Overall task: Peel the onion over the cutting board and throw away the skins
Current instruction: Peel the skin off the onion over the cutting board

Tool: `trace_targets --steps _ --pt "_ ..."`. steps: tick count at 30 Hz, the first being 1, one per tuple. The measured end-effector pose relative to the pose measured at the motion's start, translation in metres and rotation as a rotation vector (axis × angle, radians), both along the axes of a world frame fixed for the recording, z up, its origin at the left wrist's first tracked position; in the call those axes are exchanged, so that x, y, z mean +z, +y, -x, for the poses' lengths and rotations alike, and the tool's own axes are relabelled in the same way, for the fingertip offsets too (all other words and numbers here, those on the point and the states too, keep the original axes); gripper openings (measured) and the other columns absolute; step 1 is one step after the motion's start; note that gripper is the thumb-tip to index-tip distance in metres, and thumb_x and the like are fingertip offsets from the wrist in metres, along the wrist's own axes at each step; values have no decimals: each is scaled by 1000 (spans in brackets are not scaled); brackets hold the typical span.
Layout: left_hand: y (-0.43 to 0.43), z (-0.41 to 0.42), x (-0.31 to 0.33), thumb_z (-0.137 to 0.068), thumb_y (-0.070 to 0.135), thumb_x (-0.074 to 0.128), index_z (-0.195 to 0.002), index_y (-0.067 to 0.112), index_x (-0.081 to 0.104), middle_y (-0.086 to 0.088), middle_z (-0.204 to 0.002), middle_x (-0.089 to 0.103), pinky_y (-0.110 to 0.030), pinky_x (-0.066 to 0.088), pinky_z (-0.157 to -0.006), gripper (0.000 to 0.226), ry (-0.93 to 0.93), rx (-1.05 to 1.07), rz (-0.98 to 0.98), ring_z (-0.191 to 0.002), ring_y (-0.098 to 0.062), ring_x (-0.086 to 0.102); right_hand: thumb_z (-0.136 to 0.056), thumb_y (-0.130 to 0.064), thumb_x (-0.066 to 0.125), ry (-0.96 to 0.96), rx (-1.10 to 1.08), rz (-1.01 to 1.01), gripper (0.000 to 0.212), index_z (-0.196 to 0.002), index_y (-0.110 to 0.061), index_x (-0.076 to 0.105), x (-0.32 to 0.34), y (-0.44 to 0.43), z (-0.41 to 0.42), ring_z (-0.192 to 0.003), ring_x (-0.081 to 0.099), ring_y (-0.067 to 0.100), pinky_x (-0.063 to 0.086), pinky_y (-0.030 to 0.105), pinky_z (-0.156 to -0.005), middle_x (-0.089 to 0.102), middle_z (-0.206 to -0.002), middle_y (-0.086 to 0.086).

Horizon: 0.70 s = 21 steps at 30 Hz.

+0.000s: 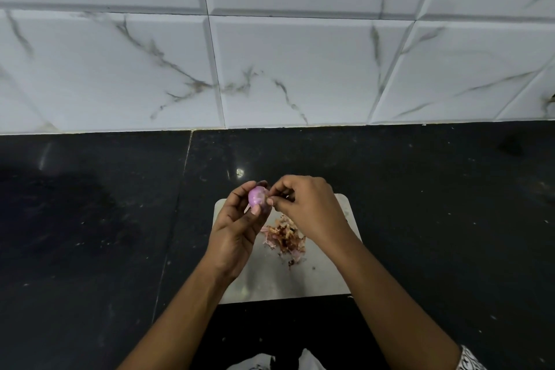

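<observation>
A small purple onion (257,196), mostly bare of skin, is held in my left hand (237,228) above the far left corner of the pale cutting board (288,282). My right hand (303,204) is at the onion's right side, thumb and fingertips pinched on its top end. Whether a bit of skin is between those fingers is too small to tell. A heap of brown and pink onion skins (285,239) lies on the board below my hands.
The board rests on a black stone counter (90,234) that runs to a white marble-tiled wall (270,54). Small flecks are scattered over the counter. Some white material (255,362) shows at the bottom edge, near my body.
</observation>
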<state>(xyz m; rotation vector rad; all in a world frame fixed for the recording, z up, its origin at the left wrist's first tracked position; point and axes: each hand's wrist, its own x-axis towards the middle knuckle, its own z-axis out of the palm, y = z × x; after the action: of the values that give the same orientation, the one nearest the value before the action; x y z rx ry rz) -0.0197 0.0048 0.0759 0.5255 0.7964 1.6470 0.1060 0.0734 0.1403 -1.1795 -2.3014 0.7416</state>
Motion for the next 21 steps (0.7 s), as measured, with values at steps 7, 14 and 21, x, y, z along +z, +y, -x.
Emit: trace_targets --steps 7,14,21 --pt "-2 1 0 -53 34 89 -114 13 59 -6 -118 66 -32 51 -93 71 120 11 -5 -110 -22 62 -85 -26 63 -60 85 82 13 -96 -20 65 1 3 1 -77 59 4 48 18 -69 65 -87 -5" --pt "-1 -9 2 -80 8 58 -117 10 56 -11 -112 67 -32 55 -87 38 28 50 93 -101 -21 67 -84 -27 62 31 126 -41 12 -88 -16 59 -12 1 0 -77 56 7 46 19 -64 61 -86 -4" --pt "3 3 4 -81 22 60 -124 2 51 -20 -112 65 -30 58 -76 47 -225 39 124 -100 -31 68 -83 -14 62 21 118 -75 4 -86 -13 60 -27 2 -15 -76 57 8 51 28 -68 59 -86 -4"
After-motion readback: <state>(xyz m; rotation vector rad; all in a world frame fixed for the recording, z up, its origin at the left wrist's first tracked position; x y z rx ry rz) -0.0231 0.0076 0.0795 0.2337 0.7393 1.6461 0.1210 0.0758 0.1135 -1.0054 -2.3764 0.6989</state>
